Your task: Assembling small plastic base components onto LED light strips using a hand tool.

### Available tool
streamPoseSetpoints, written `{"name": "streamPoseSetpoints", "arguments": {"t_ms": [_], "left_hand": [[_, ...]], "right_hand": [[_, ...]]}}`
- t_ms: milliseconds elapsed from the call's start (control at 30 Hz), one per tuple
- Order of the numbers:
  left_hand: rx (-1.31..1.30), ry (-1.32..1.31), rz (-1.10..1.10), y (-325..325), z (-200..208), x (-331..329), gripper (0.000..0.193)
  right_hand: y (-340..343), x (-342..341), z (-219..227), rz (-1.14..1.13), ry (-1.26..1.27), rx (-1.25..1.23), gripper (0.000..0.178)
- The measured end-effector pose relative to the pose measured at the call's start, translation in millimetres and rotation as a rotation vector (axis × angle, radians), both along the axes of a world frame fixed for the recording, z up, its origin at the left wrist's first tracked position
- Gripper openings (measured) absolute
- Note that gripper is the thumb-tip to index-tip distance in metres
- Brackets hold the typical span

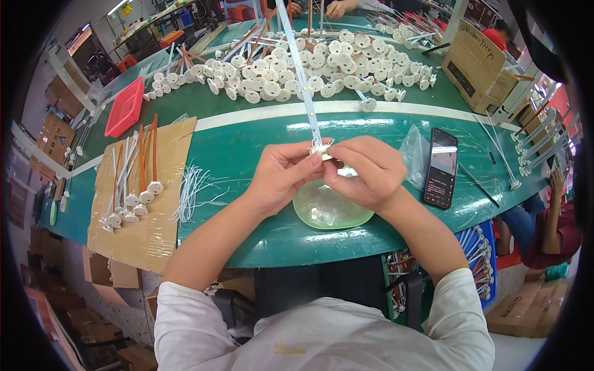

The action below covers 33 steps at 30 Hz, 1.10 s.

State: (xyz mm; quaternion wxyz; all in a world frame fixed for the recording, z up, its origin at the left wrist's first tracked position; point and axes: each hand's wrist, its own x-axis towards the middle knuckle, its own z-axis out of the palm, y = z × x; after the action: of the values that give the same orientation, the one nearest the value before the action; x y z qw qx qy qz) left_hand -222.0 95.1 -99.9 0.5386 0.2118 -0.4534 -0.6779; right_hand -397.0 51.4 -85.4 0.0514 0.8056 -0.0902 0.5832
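Between my hands, over the middle of the table, a long pale LED strip (301, 71) stands up and tilts away from me. Its lower end meets a small white end piece (320, 151) with thin white wires looping out. My left hand (281, 173) pinches this end piece between thumb and fingers. My right hand (371, 170) is closed at its other side, fingertips on the piece and its wires; the exact grip is partly hidden. Below both hands sits a shallow translucent green bowl (334, 213). Loose white wires (197, 191) lie left of it.
Several strips with round white bases (146, 196) lie on a cardboard sheet (164, 232) at left, near a red basket (125, 106). Many white discs (284, 75) are heaped across the far side. A phone (441, 168) and plastic bag (414, 154) lie right. Other people sit around the table.
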Motion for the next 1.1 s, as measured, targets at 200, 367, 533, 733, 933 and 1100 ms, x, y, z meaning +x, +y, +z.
{"name": "streamPoseSetpoints", "arguments": {"t_ms": [200,367,533,733,933,1100], "left_hand": [[0.0,-0.04,-0.083,-2,-2,9,0.035],[0.031,-0.034,-0.013,1,-1,8,0.033],[-0.03,-0.172,0.122,-3,-3,1,0.032],[0.034,-0.134,0.504,-16,1,19,0.026],[-0.044,-0.157,0.373,-10,-6,5,0.034],[0.015,-0.253,0.396,-8,-4,3,0.041]], "right_hand": [[-1,1,3,-0.012,0.009,-0.034,0.023],[-1,-1,2,0.083,0.055,0.017,0.019],[1,-1,-6,-0.017,0.003,0.152,0.016],[-8,-9,-11,0.168,0.648,0.488,0.024],[-6,-12,-14,0.18,0.949,0.694,0.017],[-4,-19,-14,0.272,0.868,0.645,0.015]]}}
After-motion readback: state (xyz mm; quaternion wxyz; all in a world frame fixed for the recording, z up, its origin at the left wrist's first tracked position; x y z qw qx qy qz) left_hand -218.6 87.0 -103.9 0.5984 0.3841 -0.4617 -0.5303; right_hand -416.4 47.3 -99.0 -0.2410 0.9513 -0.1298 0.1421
